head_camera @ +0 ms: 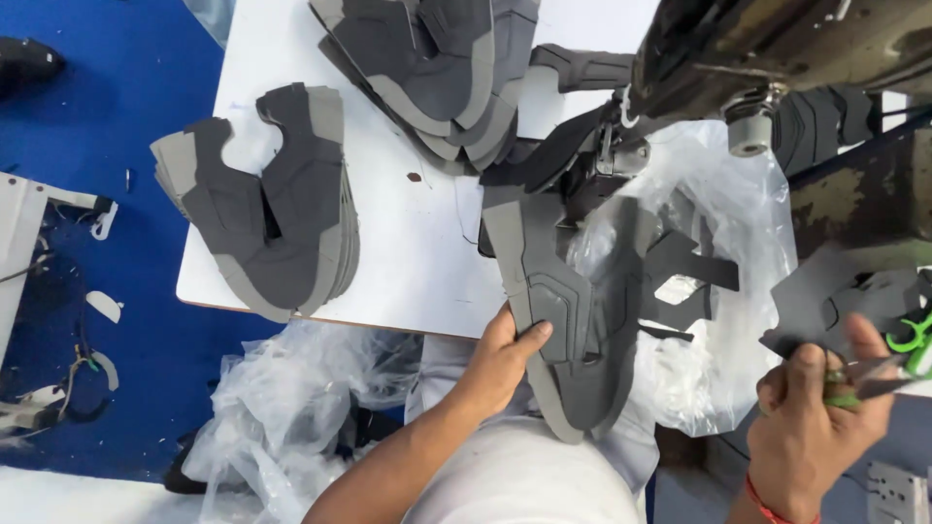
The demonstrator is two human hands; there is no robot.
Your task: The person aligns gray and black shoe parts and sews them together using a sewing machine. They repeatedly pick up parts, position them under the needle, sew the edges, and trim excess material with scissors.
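While the left hand (500,357) closes its grip on the near edge of a flat grey shoe-upper panel of stitched synthetic fabric (563,320), thumb on top and fingers beneath, the panel extends from the white worktop (417,243) toward the person's lap. Its surface is matte, with raised seam lines and a lighter grey border along its curved outline; the far end lies beneath the needle area of the dark, worn metal sewing machine (767,49). The right hand (815,417) is clamped on a pair of green-handled thread snips (893,364), fingers curled shut around the handles. Crinkled clear plastic sheeting (718,291) lies under and beside the panel, partly covering further dark grey cut pieces. Two fanned stacks of identical grey uppers rest on the worktop: one stack (272,209) at the left edge, another stack (437,68) at the far edge. More clear plastic (282,408) hangs below the worktop over a blue floor (97,116).
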